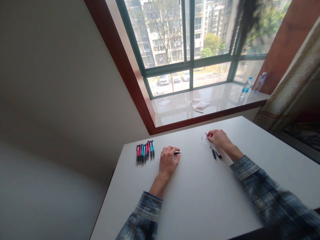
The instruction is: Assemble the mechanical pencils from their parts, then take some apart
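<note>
My left hand [169, 160] is closed around a black pen barrel [177, 153], its pointed metal tip sticking out to the right. The rest of that barrel is hidden by the fingers. Further right, my right hand [219, 139] has its fingertips pinched together low over the table, at some small pale parts [202, 137]; what sits between them is too small to make out. Just below that hand lie loose black pen parts [214, 154] and a thin clear piece [207, 148]. A row of assembled pens [145, 152], pink, teal and black, lies left of my left hand.
The white table [200, 196] stands against a wall and a window sill [172, 113]. On the sill are a crumpled cloth or bag [200, 105], a flat paper [164, 102] and two plastic bottles [246, 88]. A curtain [287, 73] hangs at the right.
</note>
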The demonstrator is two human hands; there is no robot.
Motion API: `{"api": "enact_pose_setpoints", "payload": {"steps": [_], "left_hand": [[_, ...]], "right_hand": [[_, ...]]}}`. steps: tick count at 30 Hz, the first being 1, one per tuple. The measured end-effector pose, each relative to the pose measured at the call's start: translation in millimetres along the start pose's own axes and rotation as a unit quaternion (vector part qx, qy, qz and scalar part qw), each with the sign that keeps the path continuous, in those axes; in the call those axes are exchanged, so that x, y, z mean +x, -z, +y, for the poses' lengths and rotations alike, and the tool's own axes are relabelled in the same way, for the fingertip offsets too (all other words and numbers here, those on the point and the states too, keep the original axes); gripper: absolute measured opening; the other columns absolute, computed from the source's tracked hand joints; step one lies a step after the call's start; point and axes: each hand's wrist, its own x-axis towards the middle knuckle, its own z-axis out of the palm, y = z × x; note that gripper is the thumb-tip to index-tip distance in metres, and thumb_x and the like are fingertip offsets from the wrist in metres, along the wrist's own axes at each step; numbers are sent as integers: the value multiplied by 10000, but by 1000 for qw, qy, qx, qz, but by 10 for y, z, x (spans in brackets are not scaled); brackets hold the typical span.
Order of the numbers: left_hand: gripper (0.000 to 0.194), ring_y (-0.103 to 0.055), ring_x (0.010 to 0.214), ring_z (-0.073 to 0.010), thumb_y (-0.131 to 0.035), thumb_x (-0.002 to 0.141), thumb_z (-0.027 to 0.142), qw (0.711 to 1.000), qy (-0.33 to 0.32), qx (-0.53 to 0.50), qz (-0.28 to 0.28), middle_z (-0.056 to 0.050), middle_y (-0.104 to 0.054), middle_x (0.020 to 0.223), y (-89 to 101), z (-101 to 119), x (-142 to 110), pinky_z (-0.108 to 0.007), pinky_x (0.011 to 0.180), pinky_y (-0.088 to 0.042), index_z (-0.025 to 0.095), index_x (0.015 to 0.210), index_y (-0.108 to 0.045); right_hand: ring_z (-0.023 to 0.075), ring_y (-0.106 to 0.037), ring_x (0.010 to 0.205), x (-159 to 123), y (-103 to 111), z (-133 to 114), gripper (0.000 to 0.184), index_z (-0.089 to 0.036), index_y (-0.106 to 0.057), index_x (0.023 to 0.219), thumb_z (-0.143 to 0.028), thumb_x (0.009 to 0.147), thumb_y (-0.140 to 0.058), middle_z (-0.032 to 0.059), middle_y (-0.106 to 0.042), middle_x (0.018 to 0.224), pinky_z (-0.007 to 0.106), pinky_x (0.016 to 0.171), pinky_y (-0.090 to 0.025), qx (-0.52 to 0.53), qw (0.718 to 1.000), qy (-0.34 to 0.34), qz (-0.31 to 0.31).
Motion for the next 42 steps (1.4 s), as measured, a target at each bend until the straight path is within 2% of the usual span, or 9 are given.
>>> {"api": "enact_pose_setpoints", "payload": {"steps": [11,14,17,20,24,31,34,36,42], "left_hand": [[222,-565,1061,-250,-614,898,140,999,-32,-15,16,-40,-683,1054,31,70,-2,-421,979,-461,269,1047,-717],[209,-567,1057,-247,-611,898,140,999,-31,-22,12,-38,-681,1039,24,75,-3,-417,973,-466,271,1016,-722],[208,-566,1061,-246,-607,897,138,999,-27,-30,10,-37,-679,1040,19,72,-3,-419,978,-468,273,1000,-726],[212,-567,1062,-248,-606,894,134,999,-27,-38,8,-40,-679,1037,26,75,-1,-419,976,-472,275,992,-730],[208,-572,1068,-249,-605,895,134,998,-32,-45,12,-42,-677,1031,46,94,3,-423,982,-472,276,971,-736],[196,-579,1070,-247,-620,897,133,998,-35,-38,32,-38,-692,1030,108,139,10,-432,990,-462,279,951,-739],[143,-584,1078,-247,-621,937,208,997,-32,-56,43,-40,-701,1045,149,181,21,-431,1004,-462,276,990,-735],[140,-591,1090,-244,-615,967,296,995,-35,-86,44,-44,-707,1069,177,230,39,-420,1010,-467,271,1046,-728],[334,-629,1079,-232,-650,951,439,982,-13,-185,47,-57,-713,1152,221,375,152,-370,912,-521,279,1242,-681]], "right_hand": [[189,-684,761,18,43,70,143,-211,-762,883,-321,867,-671,42,-765,877,273,670,-486,33,998,-26,38],[197,-668,793,37,23,91,147,-197,-716,974,-260,871,-632,65,-740,939,278,678,-471,19,998,-18,63],[220,-667,868,61,-5,99,270,-154,-646,1133,-191,875,-576,125,-715,1056,285,707,-467,28,995,-28,91],[244,-674,893,69,-24,93,320,-132,-623,1198,-222,901,-547,156,-726,1079,291,711,-462,35,997,-51,53],[251,-685,897,43,-42,72,272,-183,-713,1101,-295,871,-618,116,-768,1019,280,698,-444,24,999,-40,-14],[244,-682,825,1,6,61,224,-195,-751,961,-342,907,-592,107,-773,922,281,647,-421,26,999,-34,-19],[214,-676,786,-7,64,-47,266,-212,-729,917,-404,949,-546,61,-765,883,268,645,-432,66,998,-7,-22],[205,-669,781,-43,83,-203,281,-209,-711,909,-432,950,-545,41,-753,864,268,665,-448,152,987,39,-28],[190,-631,772,-366,28,-822,297,-207,-647,923,-462,993,-513,24,-719,869,290,719,-455,261,946,170,-94]]}}
